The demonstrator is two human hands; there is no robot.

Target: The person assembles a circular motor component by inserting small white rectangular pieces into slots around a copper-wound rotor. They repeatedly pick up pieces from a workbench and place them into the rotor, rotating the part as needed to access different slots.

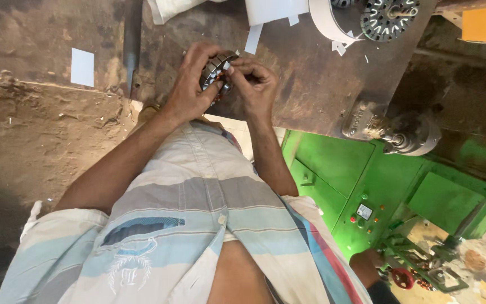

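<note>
The left hand [189, 84] curls its fingers over the top and outer side of a round, slotted metal stator core [216, 72], thumb underneath, clasping it firmly. The right hand [257, 85] closes in from the other side; its thumb and forefinger are pinched on a small strip of white insulating paper [227, 66] right at the core's rim, while the remaining fingers are folded into the palm against the core. The core sits between the two sets of fingertips, tilted, held just above the edge of a worn, dark workbench [310, 84]; reddish copper shows in its lower slots.

Just beyond the fingertips a longer white paper strip [252, 38] lies on the bench, and farther out a roll of white paper tape [326, 21] stands beside a second, dark stator core [389, 17]. Well to the left of the left hand a white paper square [82, 66] lies near a metal bar [131, 45]. To the right of the right wrist a metal fitting [392, 132] hangs from the bench edge above a green machine cabinet [367, 191] with small buttons. Below the forearms is the person's striped shirt [198, 225].
</note>
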